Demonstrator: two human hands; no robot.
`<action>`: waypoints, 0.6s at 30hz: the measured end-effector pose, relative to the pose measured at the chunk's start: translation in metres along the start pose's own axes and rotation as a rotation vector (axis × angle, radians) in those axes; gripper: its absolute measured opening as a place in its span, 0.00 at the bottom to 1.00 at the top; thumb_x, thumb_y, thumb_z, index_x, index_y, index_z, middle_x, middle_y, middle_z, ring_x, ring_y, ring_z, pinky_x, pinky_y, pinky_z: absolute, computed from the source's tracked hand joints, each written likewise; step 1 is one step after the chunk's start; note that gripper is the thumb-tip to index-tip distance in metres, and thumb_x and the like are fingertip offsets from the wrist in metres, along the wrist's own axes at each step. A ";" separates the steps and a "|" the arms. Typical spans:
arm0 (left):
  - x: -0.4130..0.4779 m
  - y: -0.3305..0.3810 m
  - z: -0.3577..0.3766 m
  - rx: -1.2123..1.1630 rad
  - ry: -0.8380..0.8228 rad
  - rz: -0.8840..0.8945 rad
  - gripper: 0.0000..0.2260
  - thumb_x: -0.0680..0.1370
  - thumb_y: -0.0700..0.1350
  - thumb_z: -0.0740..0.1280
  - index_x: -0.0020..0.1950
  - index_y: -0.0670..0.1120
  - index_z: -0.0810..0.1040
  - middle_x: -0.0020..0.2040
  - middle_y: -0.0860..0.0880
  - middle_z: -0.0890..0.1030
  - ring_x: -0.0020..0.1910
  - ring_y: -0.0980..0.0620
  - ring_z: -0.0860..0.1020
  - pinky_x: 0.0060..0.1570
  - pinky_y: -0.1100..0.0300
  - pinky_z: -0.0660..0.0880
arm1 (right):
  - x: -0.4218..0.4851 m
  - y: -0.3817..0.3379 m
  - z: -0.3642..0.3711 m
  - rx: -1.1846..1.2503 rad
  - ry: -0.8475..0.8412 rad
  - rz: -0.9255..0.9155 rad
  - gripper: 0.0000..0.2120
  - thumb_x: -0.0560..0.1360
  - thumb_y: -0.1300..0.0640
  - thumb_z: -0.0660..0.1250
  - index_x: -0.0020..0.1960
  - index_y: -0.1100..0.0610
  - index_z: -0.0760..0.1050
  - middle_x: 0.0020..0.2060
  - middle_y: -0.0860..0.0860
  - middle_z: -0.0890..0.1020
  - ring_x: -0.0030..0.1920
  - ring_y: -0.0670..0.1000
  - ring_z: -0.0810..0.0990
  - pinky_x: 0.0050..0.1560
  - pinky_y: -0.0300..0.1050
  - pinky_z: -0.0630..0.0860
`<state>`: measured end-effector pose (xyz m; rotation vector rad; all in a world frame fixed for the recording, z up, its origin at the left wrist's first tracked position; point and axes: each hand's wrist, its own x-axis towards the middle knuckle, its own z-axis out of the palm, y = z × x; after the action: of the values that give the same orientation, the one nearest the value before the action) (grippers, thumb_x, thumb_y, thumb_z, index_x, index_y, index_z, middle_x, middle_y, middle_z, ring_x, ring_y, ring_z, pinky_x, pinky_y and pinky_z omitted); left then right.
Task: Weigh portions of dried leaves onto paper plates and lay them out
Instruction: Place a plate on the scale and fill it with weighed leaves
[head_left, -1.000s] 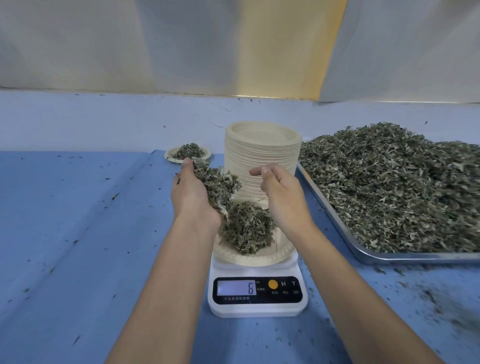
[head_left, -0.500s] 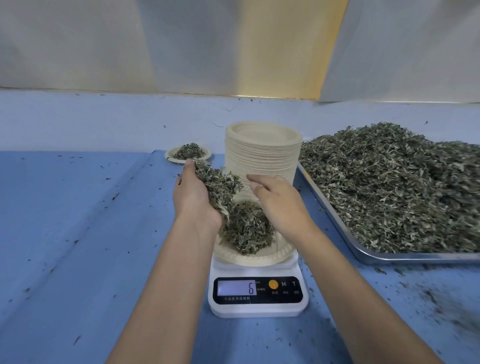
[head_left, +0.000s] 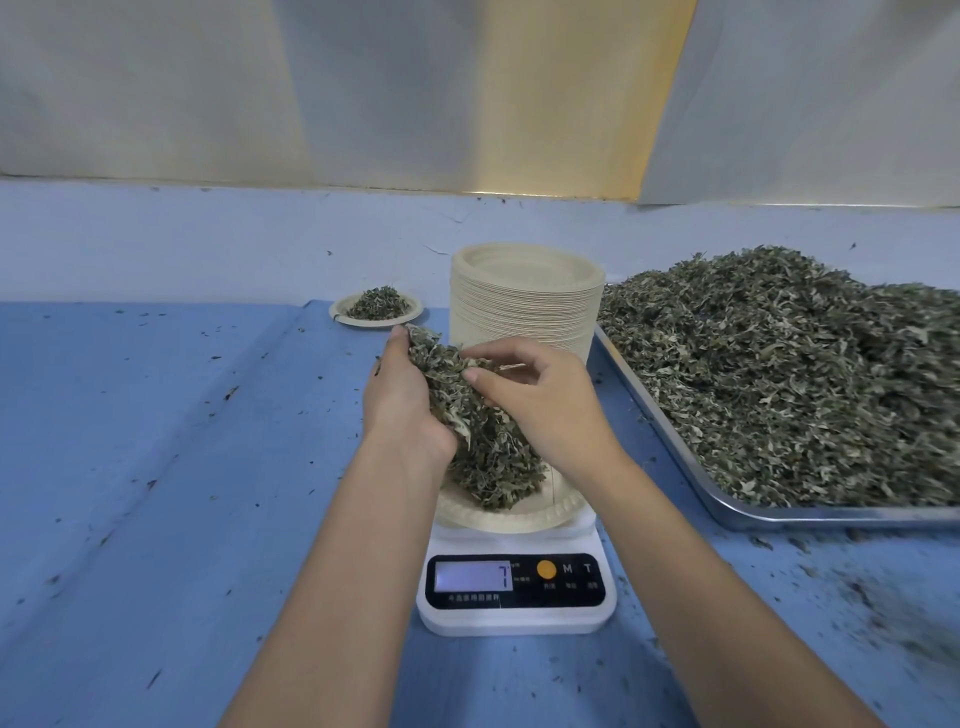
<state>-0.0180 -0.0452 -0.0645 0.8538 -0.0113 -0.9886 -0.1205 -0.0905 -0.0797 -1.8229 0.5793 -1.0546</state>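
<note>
In the head view, the left hand (head_left: 405, 402) is at frame centre, cupped on its side around a handful (head_left: 441, 371) of dried leaves, with its fingers hidden behind them. The right hand (head_left: 543, 410) is just to the right of it, fingers bent, thumb and forefinger pinching the upper edge of the handful. Both hover over a plate (head_left: 519, 519) that rests on a white scale (head_left: 514, 618) at lower centre. A portion (head_left: 498, 467) of leaves is heaped on the plate and reaches up to the bottom of the handful. The display (head_left: 472, 576) reads 7, with an orange button (head_left: 546, 569) to its right. Behind the hands stands a tall, upright stack (head_left: 524, 306) of plates. At the right of the frame a metal tray (head_left: 810, 515) carries a big heap (head_left: 779, 374) of leaves, its left rim just beside the stack. Left of the stack, a filled plate (head_left: 376, 323) with a small mound sits well apart from the scale. Everything rests on a blue worktop (head_left: 156, 467) flecked with leaf crumbs, thickest at lower right.
</note>
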 end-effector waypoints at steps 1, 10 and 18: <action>0.001 -0.001 -0.001 -0.002 -0.009 -0.018 0.19 0.79 0.56 0.61 0.63 0.45 0.75 0.54 0.42 0.82 0.48 0.43 0.82 0.44 0.48 0.79 | 0.000 0.000 0.001 -0.002 0.010 -0.001 0.06 0.72 0.62 0.72 0.46 0.53 0.83 0.40 0.57 0.85 0.38 0.47 0.79 0.41 0.41 0.74; 0.005 0.001 -0.002 -0.040 -0.021 -0.024 0.19 0.79 0.57 0.60 0.63 0.47 0.76 0.54 0.44 0.82 0.46 0.43 0.82 0.39 0.47 0.81 | 0.005 0.001 -0.005 0.153 0.088 0.031 0.09 0.72 0.67 0.70 0.40 0.53 0.81 0.32 0.45 0.83 0.33 0.41 0.80 0.38 0.33 0.77; 0.003 0.007 -0.007 -0.059 0.014 -0.005 0.17 0.79 0.57 0.61 0.62 0.49 0.77 0.52 0.47 0.83 0.41 0.46 0.83 0.26 0.50 0.78 | 0.009 0.002 -0.015 0.291 0.159 0.073 0.10 0.72 0.68 0.70 0.40 0.54 0.79 0.34 0.45 0.81 0.32 0.41 0.79 0.36 0.30 0.75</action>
<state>-0.0081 -0.0411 -0.0658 0.8067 0.0324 -0.9831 -0.1284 -0.1057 -0.0742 -1.4653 0.5504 -1.1755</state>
